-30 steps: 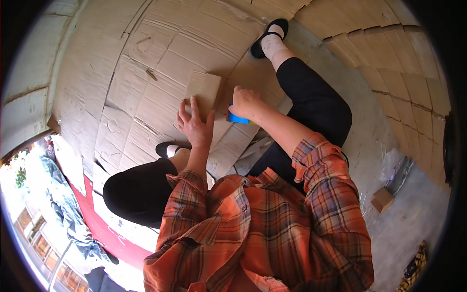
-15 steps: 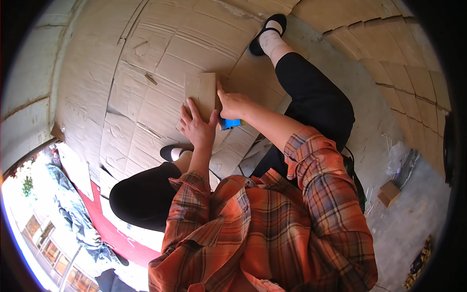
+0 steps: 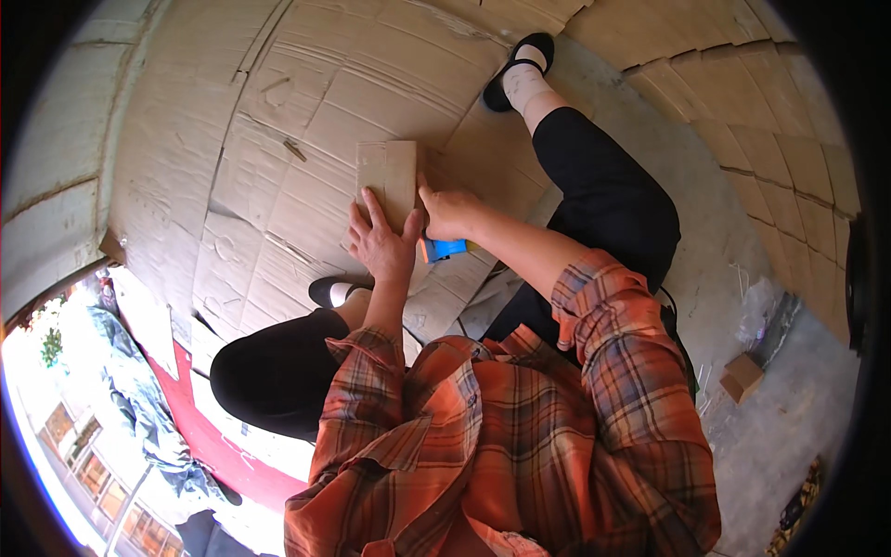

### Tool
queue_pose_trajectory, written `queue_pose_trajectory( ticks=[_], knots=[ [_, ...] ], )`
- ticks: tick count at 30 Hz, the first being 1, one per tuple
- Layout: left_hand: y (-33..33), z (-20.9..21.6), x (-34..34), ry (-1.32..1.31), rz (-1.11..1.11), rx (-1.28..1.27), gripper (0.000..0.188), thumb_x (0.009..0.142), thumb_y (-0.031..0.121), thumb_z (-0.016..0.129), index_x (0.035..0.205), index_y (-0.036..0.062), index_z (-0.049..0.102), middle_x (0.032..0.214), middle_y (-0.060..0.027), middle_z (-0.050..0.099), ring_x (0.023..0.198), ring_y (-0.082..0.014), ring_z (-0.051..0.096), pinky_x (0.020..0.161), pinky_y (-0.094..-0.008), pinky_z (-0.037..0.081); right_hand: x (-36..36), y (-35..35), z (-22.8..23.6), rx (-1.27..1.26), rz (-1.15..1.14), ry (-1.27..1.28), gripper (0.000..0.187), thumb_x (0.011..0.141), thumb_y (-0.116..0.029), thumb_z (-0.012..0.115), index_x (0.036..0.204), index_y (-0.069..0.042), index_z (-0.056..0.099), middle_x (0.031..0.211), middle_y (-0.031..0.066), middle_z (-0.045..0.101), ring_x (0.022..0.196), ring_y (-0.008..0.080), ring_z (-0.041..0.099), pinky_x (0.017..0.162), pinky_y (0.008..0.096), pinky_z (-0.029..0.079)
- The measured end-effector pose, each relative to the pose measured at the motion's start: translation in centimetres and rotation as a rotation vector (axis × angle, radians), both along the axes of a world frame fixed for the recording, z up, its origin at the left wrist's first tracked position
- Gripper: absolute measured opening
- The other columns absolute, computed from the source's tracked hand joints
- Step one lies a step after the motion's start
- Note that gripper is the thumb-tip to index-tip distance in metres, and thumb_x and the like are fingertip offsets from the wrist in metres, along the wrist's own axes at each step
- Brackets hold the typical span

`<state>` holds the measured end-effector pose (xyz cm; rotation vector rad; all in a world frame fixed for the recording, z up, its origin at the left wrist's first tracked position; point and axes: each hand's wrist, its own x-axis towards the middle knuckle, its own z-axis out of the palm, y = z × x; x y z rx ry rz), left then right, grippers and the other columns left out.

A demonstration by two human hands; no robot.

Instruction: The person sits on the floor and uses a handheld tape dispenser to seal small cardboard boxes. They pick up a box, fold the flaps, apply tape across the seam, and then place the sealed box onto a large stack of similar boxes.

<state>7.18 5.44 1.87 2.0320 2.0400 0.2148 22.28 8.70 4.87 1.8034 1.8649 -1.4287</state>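
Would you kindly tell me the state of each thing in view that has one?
Cardboard box: no opening on visible faces
Blue tool: held, partly hidden
Left hand: spread open on the cardboard box
Right hand: curled around the blue tool
Shirt sleeves: rolled up
Floor cardboard: laid flat
Small carton: open or closed, cannot tell

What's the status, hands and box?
Left hand spread on cardboard box. Right hand holding blue-and-orange object at box's right side. Brown scrap apart, left.
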Motion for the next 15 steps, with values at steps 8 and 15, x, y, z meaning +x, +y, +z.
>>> queue_pose_trajectory(
  ticks=[8, 15],
  knots=[
    [-0.3, -0.1, -0.2, 0.002, -0.014, 0.032, 0.093, 0.076, 0.061, 0.063, 0.149, 0.0138, 0.029, 0.144, -0.0228, 0.033, 0.123, -0.0424, 0.040, 0.096, -0.0552, 0.033, 0.5, 1.3, 1.3, 0.009, -0.117, -0.055, 0.091, 0.078, -0.024, 0.063, 0.148, 0.003, 0.013, 0.111, 0.0224, 0.065, 0.099, 0.0338, 0.066, 0.085, 0.0444, 0.052],
    [-0.5, -0.3, 0.0, 0.018, -0.027, 0.060, 0.091, 0.077, 0.061, 0.062, 0.149, 0.0138, 0.030, 0.144, -0.0232, 0.033, 0.121, -0.0428, 0.041, 0.096, -0.0553, 0.032, 0.6, 1.4, -0.8, 0.108, -0.096, -0.066, 0.095, 0.072, -0.021, 0.065, 0.147, 0.004, 0.013, 0.103, 0.0242, 0.066, 0.096, 0.0365, 0.066, 0.082, 0.0448, 0.053]
  ],
)
